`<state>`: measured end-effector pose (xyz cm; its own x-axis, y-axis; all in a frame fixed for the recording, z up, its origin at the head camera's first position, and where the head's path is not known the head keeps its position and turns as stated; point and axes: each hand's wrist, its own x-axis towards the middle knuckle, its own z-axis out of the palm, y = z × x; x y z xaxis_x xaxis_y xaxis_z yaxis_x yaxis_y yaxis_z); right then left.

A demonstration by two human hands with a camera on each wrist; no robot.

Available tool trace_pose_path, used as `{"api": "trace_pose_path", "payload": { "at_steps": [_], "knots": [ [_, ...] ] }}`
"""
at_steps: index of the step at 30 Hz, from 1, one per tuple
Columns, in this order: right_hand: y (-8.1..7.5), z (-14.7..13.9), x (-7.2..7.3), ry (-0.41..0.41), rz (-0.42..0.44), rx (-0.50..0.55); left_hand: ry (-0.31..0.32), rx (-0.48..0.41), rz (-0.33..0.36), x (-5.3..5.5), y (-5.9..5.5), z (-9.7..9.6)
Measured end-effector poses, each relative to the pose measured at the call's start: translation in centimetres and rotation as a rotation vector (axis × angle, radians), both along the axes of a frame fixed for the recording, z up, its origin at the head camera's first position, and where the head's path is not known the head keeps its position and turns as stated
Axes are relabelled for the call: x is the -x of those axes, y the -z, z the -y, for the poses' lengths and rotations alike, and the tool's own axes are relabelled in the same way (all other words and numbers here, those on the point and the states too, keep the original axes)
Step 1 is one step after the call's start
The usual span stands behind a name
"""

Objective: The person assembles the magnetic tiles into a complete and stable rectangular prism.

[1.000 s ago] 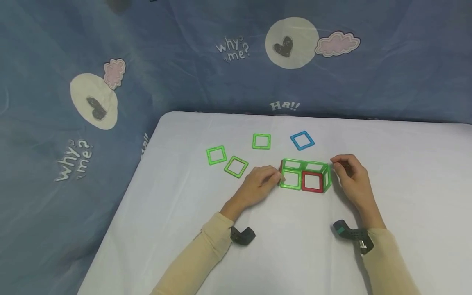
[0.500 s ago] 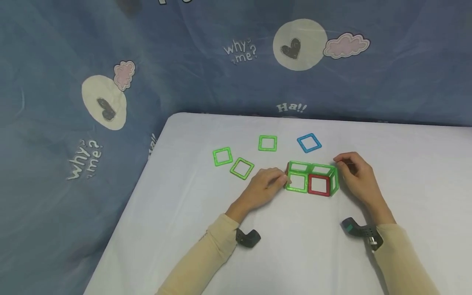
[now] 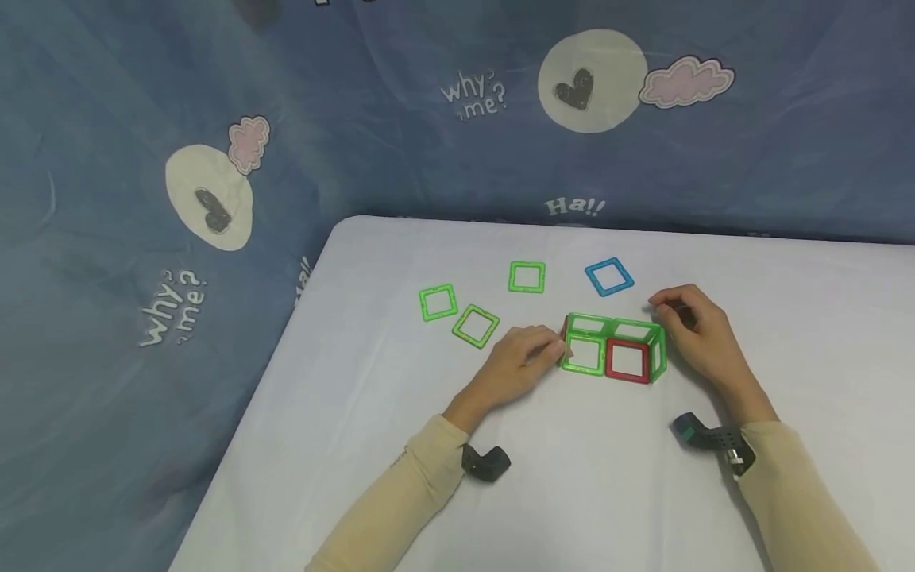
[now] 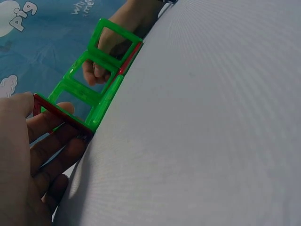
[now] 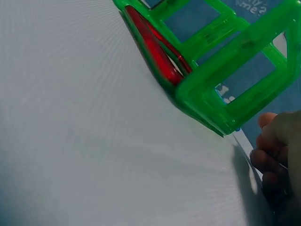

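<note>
Fabric [image 3: 386, 175] in dusky blue, softly creased, rises behind and to the left of the white table [image 3: 565, 492]. Its print shows 2 pale round shapes [image 3: 565, 59] with dark hearts, each beside a pink cloud [image 3: 688, 82], plus "why me?" and "Ha!!" lettering [image 3: 575, 206].

The table has a rounded far left corner, faint creases and a matte look; the right wrist view catches a soft shadow near the fingers. On it, right of the middle, stands a block of square frames [image 3: 610, 329], mostly green, with 1 red frame [image 3: 629, 377] in front and 1 red end frame [image 4: 61, 112] on the left.

The hands are apart, with the block between them. The left hand [image 3: 516, 359] touches that left end; I cannot tell whether it pinches it. The right hand [image 3: 696, 330], fingers loosely bent and holding nothing, hovers just beside the other end.

Farther back lie 3 green squares [image 3: 526, 289] and 1 blue square [image 3: 619, 289], all flat.
</note>
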<state>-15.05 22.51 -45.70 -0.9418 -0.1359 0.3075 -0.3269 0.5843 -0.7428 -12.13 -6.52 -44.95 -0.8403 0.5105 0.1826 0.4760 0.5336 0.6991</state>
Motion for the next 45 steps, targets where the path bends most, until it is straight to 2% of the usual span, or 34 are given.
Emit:
{"api": "trace_pose_path", "payload": {
  "at_steps": [8,15,21,27,31,34,39,41,45],
  "knots": [
    [-0.2,0.2,0.9,-0.066,0.017,-0.036,-0.017,0.023,0.028,-0.1,-0.4,0.1],
    [-0.4,0.5,1.4,-0.152,0.003,-0.132,-0.014,0.031,0.021,-0.1,-0.4,0.1],
    [-0.5,0.5,1.4,-0.213,0.008,-0.223,-0.016,0.032,0.018,-0.2,-0.4,0.0],
    [-0.6,0.3,1.4,-0.264,-0.044,-0.272,-0.015,0.040,0.016,-0.3,-0.5,0.0],
    [-0.9,0.2,1.2,-0.311,-0.032,-0.278,-0.015,0.039,0.013,-0.2,-0.5,0.0],
    [-1.0,0.1,1.2,-0.309,-0.018,-0.256,-0.010,0.030,0.005,-0.1,-0.5,0.0],
    [-0.6,0.1,1.2,-0.218,-0.061,-0.244,-0.002,0.019,-0.012,-0.1,-0.5,0.1],
    [-0.5,0.0,1.1,-0.183,-0.062,-0.230,-0.006,0.024,-0.006,-0.1,-0.5,0.1],
    [-0.6,0.0,1.0,-0.172,-0.062,-0.216,-0.013,0.039,0.013,-0.2,-0.6,0.1]
  ]
}}
